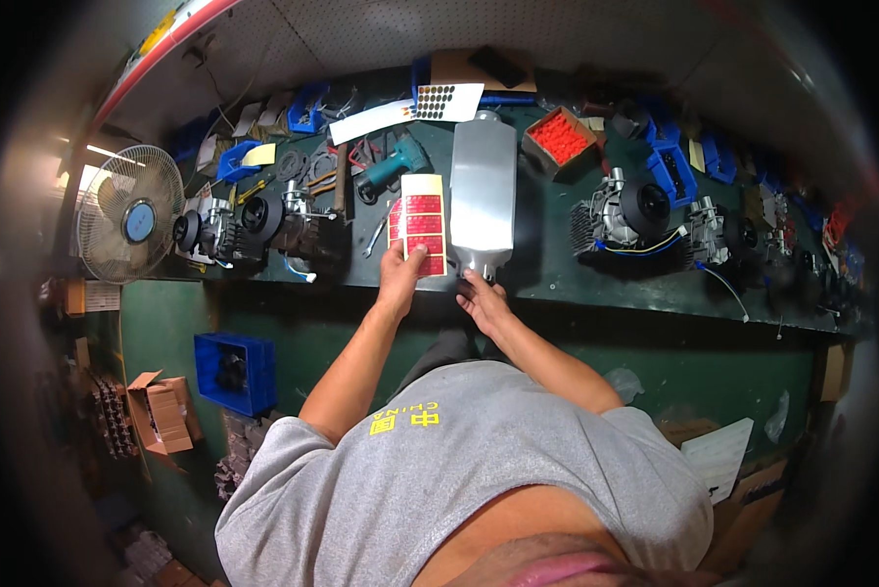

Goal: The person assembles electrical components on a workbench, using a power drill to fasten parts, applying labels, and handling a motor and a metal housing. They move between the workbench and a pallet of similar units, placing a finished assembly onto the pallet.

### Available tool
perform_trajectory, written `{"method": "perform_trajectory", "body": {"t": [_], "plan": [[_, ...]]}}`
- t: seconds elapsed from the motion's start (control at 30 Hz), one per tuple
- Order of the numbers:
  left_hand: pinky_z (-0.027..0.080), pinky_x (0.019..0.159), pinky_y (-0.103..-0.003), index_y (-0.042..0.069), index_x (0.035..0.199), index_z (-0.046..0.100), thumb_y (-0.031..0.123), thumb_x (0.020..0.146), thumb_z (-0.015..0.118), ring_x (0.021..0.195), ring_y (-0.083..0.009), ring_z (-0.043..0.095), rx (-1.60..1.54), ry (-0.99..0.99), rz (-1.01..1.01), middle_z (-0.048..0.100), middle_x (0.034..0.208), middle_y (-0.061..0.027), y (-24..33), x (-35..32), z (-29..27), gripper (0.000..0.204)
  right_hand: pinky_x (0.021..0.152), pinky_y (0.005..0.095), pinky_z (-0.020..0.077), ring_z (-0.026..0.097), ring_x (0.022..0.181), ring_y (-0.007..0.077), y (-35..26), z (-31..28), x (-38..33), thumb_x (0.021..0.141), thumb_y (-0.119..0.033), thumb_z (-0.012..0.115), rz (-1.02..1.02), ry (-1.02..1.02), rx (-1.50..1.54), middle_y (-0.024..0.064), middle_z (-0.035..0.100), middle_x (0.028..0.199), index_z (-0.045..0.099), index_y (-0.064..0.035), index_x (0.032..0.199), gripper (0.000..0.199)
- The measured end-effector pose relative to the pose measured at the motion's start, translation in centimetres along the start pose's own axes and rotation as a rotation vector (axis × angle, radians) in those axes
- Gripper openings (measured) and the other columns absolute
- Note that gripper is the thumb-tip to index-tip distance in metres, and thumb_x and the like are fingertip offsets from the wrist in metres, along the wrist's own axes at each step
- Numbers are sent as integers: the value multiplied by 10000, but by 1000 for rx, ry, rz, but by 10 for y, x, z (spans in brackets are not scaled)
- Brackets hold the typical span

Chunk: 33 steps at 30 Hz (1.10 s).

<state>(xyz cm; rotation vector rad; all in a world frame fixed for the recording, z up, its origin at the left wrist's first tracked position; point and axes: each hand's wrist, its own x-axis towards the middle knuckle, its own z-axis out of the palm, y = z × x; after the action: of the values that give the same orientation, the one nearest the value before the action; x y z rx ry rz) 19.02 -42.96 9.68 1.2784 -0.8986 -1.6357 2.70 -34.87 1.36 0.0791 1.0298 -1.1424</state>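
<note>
My left hand (398, 282) is closed on sheets of red rectangular stickers (423, 227), its thumb across the lower part of the top one. Just right of them a silver metal canister (484, 186), boxy with narrowed ends, lies lengthwise on the dark green workbench (547, 256). My right hand (485, 301) has its fingers closed about the canister's near neck, at the bench's front edge. A teal power tool (396, 164) lies beyond the stickers, and a wrench (378, 233) is left of them.
Engine-like units with black round parts (627, 213) stand at right, similar units (298, 223) at left. A cardboard box (547, 162) of orange-red pieces sits behind the canister. A fan (131, 215) is far left. Below are a blue crate (234, 341) and an opened carton (158, 416).
</note>
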Motion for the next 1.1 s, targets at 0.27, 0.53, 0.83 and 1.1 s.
{"method": "perform_trajectory", "body": {"t": [0.27,0.53,0.83,1.1], "plan": [[585,810,-328,17,1199,584,121,987,607,912,-151,697,-19,-110,44,696,1067,-75,12,2,12,237,695,318,558,638,885,169,-13,-8,-14,845,-309,819,129,-20,-89,43,655,1049,598,-106,1104,396],[543,855,-295,-17,1192,598,86,969,611,921,-131,670,-11,-179,15,697,1065,-80,38,-12,30,246,617,258,538,643,711,115,-99,5,-50,897,-229,754,-278,-134,-639,72,688,956,564,-38,1162,378],[560,788,-288,-43,1150,602,84,948,648,856,-135,677,113,-230,-19,702,970,-89,58,-18,52,243,768,295,538,655,908,156,-141,85,-30,889,-15,708,-564,-195,-360,112,675,1040,411,-8,1287,496],[555,811,-294,-31,1157,581,46,949,632,895,-133,665,84,-264,103,690,1001,-81,68,25,37,227,888,351,528,611,1043,242,-144,121,-22,772,-88,800,-1138,74,-933,160,556,1259,570,14,1212,507]]}}
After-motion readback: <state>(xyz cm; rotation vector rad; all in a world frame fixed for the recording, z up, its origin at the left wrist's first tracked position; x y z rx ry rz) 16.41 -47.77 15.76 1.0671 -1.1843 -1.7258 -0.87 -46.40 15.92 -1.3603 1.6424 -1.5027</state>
